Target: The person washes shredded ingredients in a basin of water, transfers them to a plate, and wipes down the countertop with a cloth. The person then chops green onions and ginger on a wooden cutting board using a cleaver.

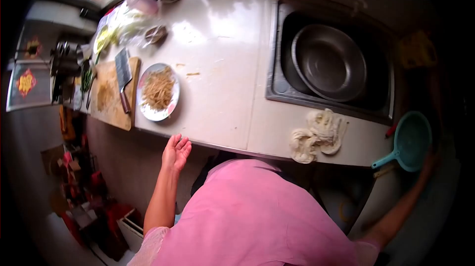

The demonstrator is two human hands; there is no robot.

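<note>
Pale counter (217, 103) borders a sink (326, 106), left fingers (185, 146) loosely spread, right fingers (432, 158) by the strainer (412, 138) unclear.

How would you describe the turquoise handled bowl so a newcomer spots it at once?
Start at the metal sink on the right of the white counter. Past its near right corner, by the right hand, is the turquoise handled bowl. Colour and short handle set it apart from the round steel basin and crumpled cream cloth.
</note>
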